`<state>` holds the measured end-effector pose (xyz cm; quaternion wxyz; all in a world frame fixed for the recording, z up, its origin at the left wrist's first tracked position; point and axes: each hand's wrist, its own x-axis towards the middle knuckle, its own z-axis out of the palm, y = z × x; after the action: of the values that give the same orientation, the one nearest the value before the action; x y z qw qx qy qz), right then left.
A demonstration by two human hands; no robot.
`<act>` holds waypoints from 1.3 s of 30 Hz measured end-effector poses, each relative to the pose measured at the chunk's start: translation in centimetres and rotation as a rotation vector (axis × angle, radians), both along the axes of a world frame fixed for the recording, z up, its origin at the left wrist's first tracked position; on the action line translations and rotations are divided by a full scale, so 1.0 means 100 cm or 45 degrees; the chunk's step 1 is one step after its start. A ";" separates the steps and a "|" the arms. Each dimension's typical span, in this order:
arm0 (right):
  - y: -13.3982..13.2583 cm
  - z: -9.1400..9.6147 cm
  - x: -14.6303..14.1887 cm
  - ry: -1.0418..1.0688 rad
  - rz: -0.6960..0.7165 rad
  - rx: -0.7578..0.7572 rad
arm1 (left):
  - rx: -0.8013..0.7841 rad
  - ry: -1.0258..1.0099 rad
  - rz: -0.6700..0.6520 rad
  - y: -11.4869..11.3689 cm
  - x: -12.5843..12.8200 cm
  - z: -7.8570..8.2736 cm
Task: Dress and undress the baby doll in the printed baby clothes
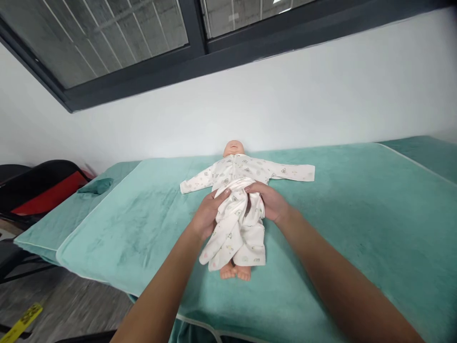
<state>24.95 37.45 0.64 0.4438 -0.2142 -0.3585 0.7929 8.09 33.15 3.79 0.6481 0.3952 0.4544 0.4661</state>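
A baby doll (pixel 234 147) lies on its back on the green bedding, its head toward the wall and its bare feet (pixel 235 272) toward me. It wears a white printed long-sleeved top (pixel 232 167) with both sleeves spread out. Over its lower body I hold white printed baby pants (pixel 228 228), bunched at the waist, with the legs trailing toward the feet. My left hand (pixel 209 212) grips the waist at its left edge, thumb on top. Opposite it, my right hand (pixel 268 201) grips the right edge. The fingers beneath the cloth are hidden, as are the doll's legs.
The bed (pixel 117 224) is covered in green plush and stands against a white wall (pixel 303 105) below a dark-framed window (pixel 203 52). A black chair (pixel 43 186) with a red patch is at the left. Yellow tape (pixel 24 320) shows at lower left.
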 end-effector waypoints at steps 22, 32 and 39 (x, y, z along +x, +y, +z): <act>-0.010 -0.004 -0.003 -0.217 0.035 0.192 | 0.071 0.160 -0.073 -0.008 -0.006 0.004; -0.015 -0.004 -0.010 -0.495 -0.071 0.479 | 0.080 0.272 0.185 -0.038 0.008 0.000; -0.020 0.011 -0.012 -0.907 0.226 0.990 | -0.226 0.077 0.503 -0.091 0.017 0.004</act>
<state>23.75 35.44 1.77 0.2722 -0.2587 -0.7709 0.5144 9.82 24.02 4.16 0.5624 0.2537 0.5816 0.5301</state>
